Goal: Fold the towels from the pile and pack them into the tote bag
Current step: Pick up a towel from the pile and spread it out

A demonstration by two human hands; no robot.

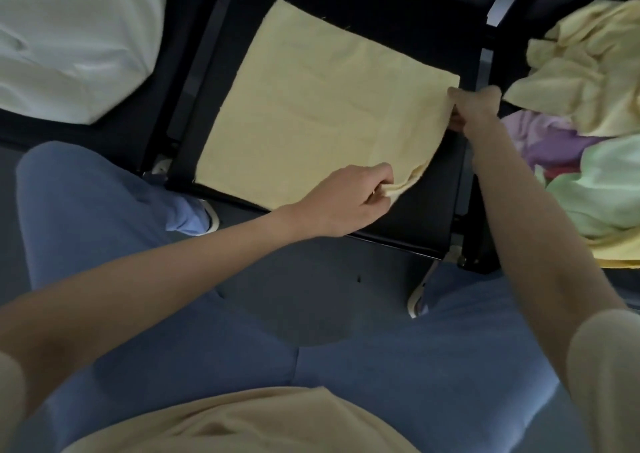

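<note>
A pale yellow square cloth towel lies spread nearly flat on the seat of a black chair in the middle of the scene, its near right corner lifted off the seat. The left hand has its fingers curled onto that near corner, pinching a bunched fold of the fabric just above the chair's near edge. The right hand is closed on the towel's right edge, farther away, by the far right corner, thumb and fingers clamped over the cloth so the edge between the two hands hangs in a loose curve.

To the right, on the neighbouring seat, sits the heap of crumpled towels: pale yellow on top, lilac and a little red beneath, mint green nearer. The right hand is just beside this heap, and the pictures leave unclear whether it touches it. At far left a white fabric bag rests on another dark seat, well apart from the towel.

Nearest are the person's blue trousers, a pale yellow shirt hem, and the grey floor between the knees.
</note>
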